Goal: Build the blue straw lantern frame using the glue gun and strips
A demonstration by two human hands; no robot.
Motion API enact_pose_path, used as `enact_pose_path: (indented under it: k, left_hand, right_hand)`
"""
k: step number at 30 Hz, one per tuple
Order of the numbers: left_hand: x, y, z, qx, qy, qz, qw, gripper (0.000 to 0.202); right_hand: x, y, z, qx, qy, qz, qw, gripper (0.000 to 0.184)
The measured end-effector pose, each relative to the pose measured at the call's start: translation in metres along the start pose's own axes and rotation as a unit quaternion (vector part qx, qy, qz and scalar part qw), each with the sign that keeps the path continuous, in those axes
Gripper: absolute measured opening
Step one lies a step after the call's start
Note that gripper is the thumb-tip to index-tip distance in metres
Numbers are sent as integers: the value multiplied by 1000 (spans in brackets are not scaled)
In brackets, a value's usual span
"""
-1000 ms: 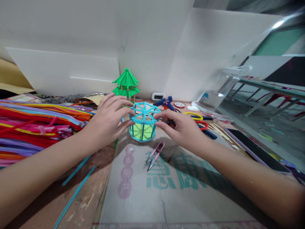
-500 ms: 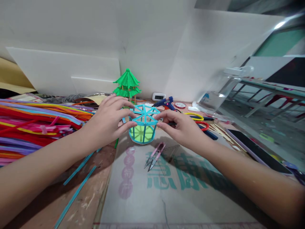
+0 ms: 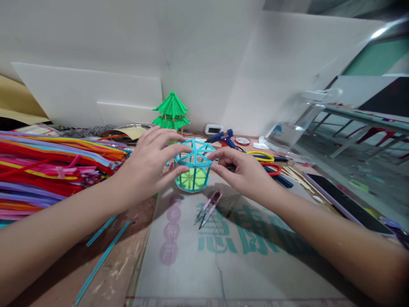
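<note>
A small round, cage-like model (image 3: 194,179) of light-blue strips stands upright on the covered table. It has a spoked top, thin posts and a yellow-green floor. My left hand (image 3: 153,161) is at its left side, thumb and index finger apart, fingertips overlapping the top rim; whether they touch it is unclear. At the right corner of that rim, the thumb and index finger of my right hand (image 3: 239,170) pinch the model. Pink thread snips (image 3: 209,209) lie just in front, blades toward me.
A green tiered-roof model (image 3: 171,111) stands behind. Fuzzy craft stems (image 3: 54,170) are heaped at left, near loose blue strips (image 3: 102,262). A glue gun (image 3: 222,137), scissors (image 3: 265,157), wooden sticks (image 3: 303,181), a phone (image 3: 345,202) and a clear bottle (image 3: 294,121) sit behind and right.
My left hand has shifted slightly right, its index finger reaching further over the model's top and the gap to the thumb widening. My right hand stays at the rim.
</note>
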State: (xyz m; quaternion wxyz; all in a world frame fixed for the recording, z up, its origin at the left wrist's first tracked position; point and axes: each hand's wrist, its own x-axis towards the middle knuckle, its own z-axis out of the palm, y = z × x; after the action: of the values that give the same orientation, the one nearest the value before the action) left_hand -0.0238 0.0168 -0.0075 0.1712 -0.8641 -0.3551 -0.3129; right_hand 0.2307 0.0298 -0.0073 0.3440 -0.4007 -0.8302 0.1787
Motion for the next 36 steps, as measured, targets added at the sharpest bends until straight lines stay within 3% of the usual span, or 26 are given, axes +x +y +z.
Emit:
enact_pose_path:
  k: [5,16,26,32,36]
  left_hand:
    - [4,9,2,-14,4,38,999,20]
    - [22,13,-2,-55,-50,8,997,13]
    - [16,10,0,-49,-34,9,998,21]
    - [15,10,4,-62,-34,11,997,15]
    - [18,3,-5,-81,-62,20,995,21]
  right_hand:
    - [0,0,1,2,3,-10,1000,16]
    - [1,3,1,1,-1,-16,1000,13]
    - [0,4,1,10,1,-22,1000,12]
    - [0,3,1,-9,3,-22,1000,14]
    - [-1,3,2,-18,16,-34,999,14]
